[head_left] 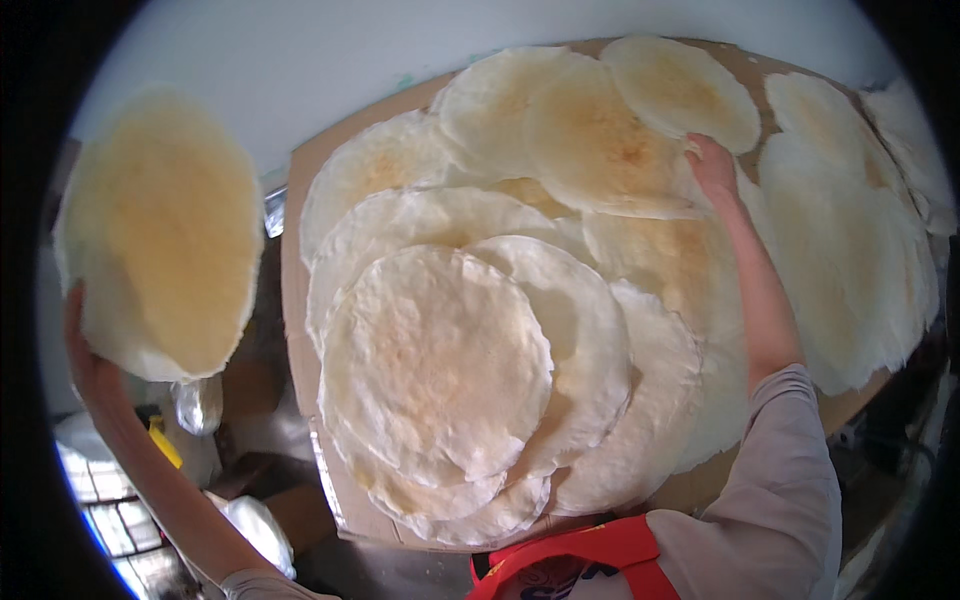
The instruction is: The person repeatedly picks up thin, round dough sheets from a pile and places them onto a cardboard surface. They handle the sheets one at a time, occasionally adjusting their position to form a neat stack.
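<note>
Off the left side of the cardboard, my left hand (88,360) grips the lower left edge of a large thin round flatbread (165,230), browned in the middle. The sheet stands raised, its broad face toward me. At the far right, my right hand (712,165) is closed with its fingertips pinching the edge of a thin flatbread (610,140). Another flatbread (682,92) meets that spot, so which edge the fingers have is hard to tell. Nearer to me, a paler, wrinkled flatbread (435,360) tops several overlapping ones.
Overlapping sheets lie on a brown cardboard surface (300,350). More flatbreads (840,250) cover its right end. A white wall (330,60) rises behind. Below the left hand are a clear plastic-wrapped item (198,405) and a yellow object (165,445).
</note>
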The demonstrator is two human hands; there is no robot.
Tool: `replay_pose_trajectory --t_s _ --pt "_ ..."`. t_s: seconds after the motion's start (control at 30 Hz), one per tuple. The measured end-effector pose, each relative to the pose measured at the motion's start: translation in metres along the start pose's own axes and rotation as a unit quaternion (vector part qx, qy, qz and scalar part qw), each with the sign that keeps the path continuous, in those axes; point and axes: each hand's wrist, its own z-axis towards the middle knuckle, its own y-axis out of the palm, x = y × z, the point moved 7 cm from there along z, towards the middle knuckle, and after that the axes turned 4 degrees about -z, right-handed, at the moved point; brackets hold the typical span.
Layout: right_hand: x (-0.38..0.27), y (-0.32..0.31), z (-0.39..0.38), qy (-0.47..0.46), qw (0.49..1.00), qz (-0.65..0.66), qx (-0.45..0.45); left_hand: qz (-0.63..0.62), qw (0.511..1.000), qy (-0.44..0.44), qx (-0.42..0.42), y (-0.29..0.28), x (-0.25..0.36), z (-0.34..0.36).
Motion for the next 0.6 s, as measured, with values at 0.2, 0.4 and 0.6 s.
replay_pose_trajectory --t_s 0.2,0.4,0.6 --pt "0.021 0.040 0.036 0.012 0.980 -0.200 -0.006 0.117 0.985 0.114 0.048 -0.066 0.080 -0.071" --pt "0.017 0.069 0.043 -0.004 0.977 -0.215 -0.014 0.133 0.965 -0.195 -0.118 -0.127 -0.130 -0.184" --pt "0.035 0.062 0.061 0.107 0.992 -0.070 -0.003 0.151 0.919 -0.347 0.110 -0.158 -0.185 -0.285"
